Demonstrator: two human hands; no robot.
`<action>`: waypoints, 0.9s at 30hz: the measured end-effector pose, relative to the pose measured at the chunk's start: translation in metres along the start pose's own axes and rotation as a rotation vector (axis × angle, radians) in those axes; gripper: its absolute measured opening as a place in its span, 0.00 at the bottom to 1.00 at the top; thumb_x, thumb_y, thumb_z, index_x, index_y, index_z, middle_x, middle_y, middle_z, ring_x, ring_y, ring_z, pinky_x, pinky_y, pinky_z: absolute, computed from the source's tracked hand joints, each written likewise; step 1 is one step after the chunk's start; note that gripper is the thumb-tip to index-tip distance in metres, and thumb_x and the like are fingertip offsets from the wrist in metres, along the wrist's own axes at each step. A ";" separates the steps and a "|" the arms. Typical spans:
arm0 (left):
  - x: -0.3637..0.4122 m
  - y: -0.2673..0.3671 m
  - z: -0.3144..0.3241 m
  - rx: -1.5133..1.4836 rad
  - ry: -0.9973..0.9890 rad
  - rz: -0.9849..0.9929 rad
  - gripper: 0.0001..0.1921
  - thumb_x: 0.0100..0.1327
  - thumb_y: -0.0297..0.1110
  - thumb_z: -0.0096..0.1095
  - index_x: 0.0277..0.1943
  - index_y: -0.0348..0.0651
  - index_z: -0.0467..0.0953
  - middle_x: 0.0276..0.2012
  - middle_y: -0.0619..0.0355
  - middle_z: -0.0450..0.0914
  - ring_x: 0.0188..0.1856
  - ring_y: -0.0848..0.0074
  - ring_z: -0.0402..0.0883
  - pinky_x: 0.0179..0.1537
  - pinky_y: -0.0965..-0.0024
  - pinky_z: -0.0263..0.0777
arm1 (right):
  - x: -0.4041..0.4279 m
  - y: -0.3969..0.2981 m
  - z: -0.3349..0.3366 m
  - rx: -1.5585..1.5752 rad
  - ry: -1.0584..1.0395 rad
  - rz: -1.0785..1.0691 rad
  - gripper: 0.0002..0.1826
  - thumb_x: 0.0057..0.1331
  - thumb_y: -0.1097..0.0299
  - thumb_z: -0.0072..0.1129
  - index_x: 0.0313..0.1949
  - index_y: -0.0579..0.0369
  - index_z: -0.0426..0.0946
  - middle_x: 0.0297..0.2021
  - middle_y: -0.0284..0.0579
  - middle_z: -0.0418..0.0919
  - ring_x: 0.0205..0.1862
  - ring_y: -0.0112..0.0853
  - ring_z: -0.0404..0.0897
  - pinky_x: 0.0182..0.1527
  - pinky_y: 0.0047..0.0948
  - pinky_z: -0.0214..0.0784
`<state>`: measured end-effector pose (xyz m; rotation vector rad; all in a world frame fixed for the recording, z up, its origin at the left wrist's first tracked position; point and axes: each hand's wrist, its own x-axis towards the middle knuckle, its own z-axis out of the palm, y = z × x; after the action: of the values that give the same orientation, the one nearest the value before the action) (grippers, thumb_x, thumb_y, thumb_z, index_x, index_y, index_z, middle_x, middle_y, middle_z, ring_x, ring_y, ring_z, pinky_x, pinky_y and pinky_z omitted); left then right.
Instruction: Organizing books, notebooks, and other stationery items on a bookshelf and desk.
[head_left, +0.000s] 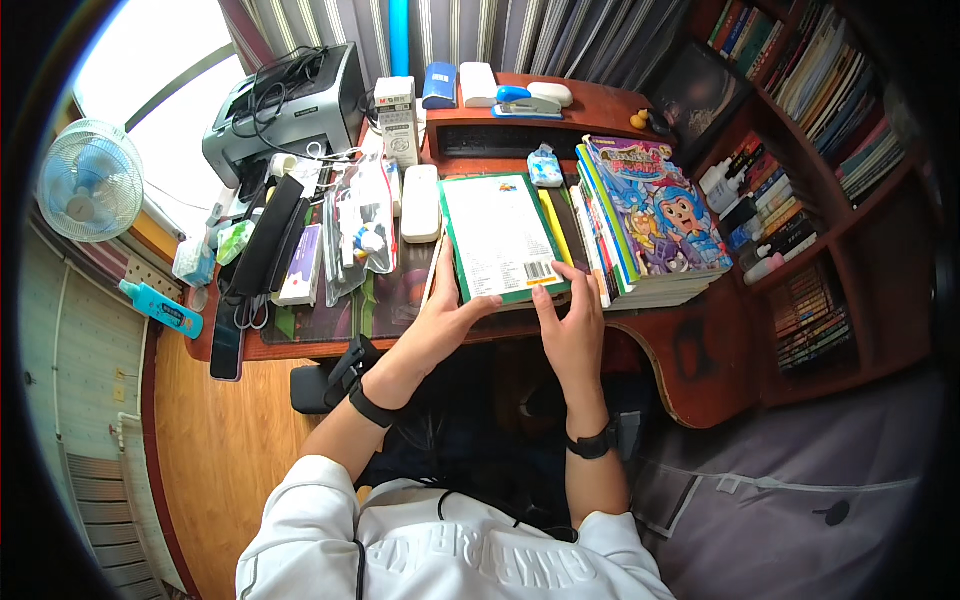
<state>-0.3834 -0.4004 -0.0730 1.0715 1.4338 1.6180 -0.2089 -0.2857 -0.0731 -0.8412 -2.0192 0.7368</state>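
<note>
A book with a white back cover and green border (495, 232) lies face down at the desk's middle, a barcode near its lower right corner. My left hand (450, 300) grips its lower left side, the thumb over the bottom edge and the fingers along the left edge. At the lower right corner, my right hand (571, 315) touches the cover with thumb and forefinger; whether it grips is unclear. Pages or another book show under the cover's bottom edge. Right of it stands a stack of books (660, 292), topped by a colourful comic book (656, 210).
A white case (421, 204), a zip bag (364, 232) and a black pouch (268, 236) crowd the left side. Behind them sits a printer (289, 112). A tissue pack (545, 166) and a blue stapler (529, 103) are at the back. Bookshelves (847, 232) bound the right.
</note>
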 end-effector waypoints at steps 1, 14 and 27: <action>-0.001 -0.002 0.001 0.000 -0.002 0.003 0.58 0.70 0.24 0.68 0.87 0.37 0.26 0.87 0.42 0.37 0.87 0.63 0.42 0.81 0.63 0.53 | 0.000 0.000 0.000 -0.003 0.026 0.009 0.21 0.76 0.57 0.66 0.59 0.58 0.77 0.52 0.54 0.80 0.58 0.51 0.79 0.60 0.51 0.72; -0.028 0.028 -0.002 0.125 -0.066 0.130 0.44 0.82 0.58 0.52 0.85 0.32 0.49 0.82 0.39 0.58 0.84 0.55 0.57 0.82 0.52 0.48 | -0.011 -0.078 -0.027 -0.008 0.232 -0.649 0.16 0.67 0.76 0.72 0.51 0.49 0.78 0.53 0.47 0.88 0.49 0.43 0.88 0.52 0.35 0.83; -0.035 0.058 0.003 -0.428 0.066 -0.111 0.28 0.79 0.39 0.60 0.74 0.33 0.67 0.66 0.48 0.80 0.67 0.72 0.80 0.72 0.64 0.69 | -0.025 -0.058 -0.023 -0.128 0.068 -0.521 0.21 0.62 0.77 0.75 0.53 0.50 0.80 0.51 0.44 0.85 0.49 0.43 0.86 0.49 0.39 0.80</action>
<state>-0.3662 -0.4386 -0.0195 0.6865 1.0946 1.7852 -0.1956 -0.3351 -0.0303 -0.3690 -2.1103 0.2829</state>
